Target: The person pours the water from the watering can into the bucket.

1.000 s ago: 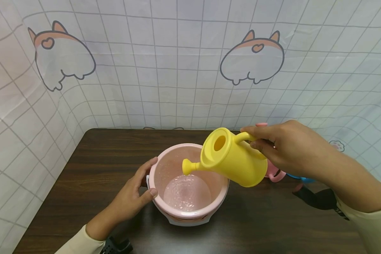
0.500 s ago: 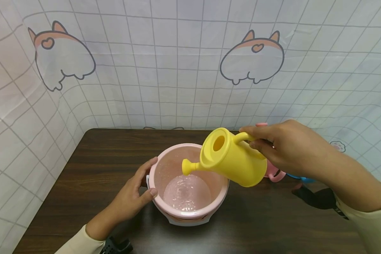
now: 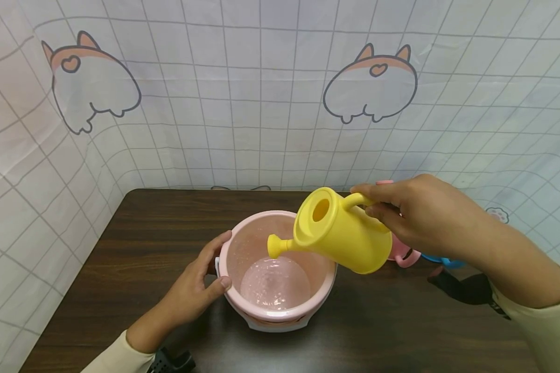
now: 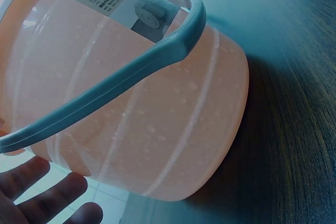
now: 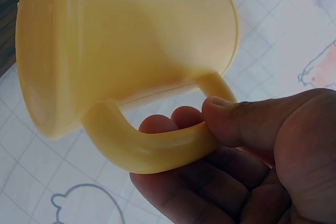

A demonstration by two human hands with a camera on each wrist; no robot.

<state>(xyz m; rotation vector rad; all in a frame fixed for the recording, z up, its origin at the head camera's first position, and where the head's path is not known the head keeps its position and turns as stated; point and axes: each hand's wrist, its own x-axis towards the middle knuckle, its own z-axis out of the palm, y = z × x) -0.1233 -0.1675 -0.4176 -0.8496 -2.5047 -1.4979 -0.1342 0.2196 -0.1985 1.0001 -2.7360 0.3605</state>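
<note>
A pink bucket (image 3: 233, 300) stands upright on the dark wooden table, with rippling clear water (image 3: 275, 287) in its bottom. My left hand (image 3: 191, 287) rests at its left side, thumb and index finger touching the rim with fingers spread. In the left wrist view, the bucket's handle (image 4: 121, 85) hangs down across its wall, above my fingertips (image 4: 71, 184). My right hand (image 3: 417, 212) grips a yellow watering can (image 3: 345, 233) by its handle (image 5: 152, 150). The can tilts left, its spout (image 3: 277, 245) over the bucket's opening.
Behind the can and right forearm, a pink handled item (image 3: 406, 257) and a blue item (image 3: 450, 263) are partly hidden on the dark wooden table (image 3: 158, 248). A white grid-patterned curtain (image 3: 242, 103) with cartoon animals hangs behind the table.
The ripples on the water shift. Both hands, the watering can and the bucket stay nearly where they were.
</note>
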